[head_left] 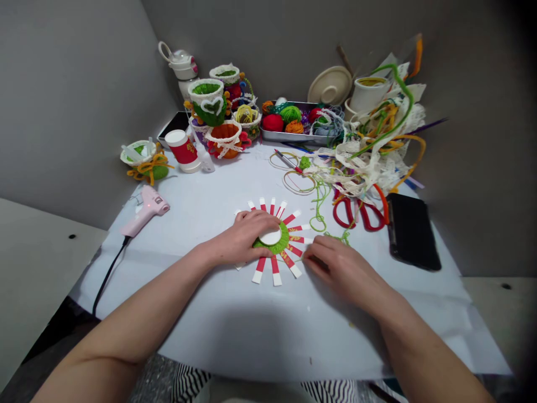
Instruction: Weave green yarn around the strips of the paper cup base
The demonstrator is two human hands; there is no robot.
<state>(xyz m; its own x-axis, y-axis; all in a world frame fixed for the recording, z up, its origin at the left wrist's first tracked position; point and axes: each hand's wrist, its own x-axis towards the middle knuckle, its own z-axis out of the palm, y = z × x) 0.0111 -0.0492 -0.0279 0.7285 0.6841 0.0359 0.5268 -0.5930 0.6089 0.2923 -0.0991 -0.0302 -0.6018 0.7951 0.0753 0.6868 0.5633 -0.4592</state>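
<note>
A paper cup (290, 258), cut into strips that spread flat like rays, lies mid-table. Its strips are red with white ends. Green yarn (282, 243) is woven in a band around its white round base. My left hand (243, 235) is closed on the cup's left side, fingers and thumb reaching over the yarn band and hiding the strips there. Just right of the strips, my right hand (335, 262) is closed in a pinch on a thin strand of the green yarn, which runs to the cup. More loose yarn trails behind that hand.
A pink glue gun (145, 211) lies left with its cord over the edge. Red-handled scissors (361, 215) and a black phone (412, 230) lie right. Behind stand decorated yarn cups (208, 103), an uncut red cup (183, 151), a tray (272, 136) of yarn balls, and heaped lace (356, 168).
</note>
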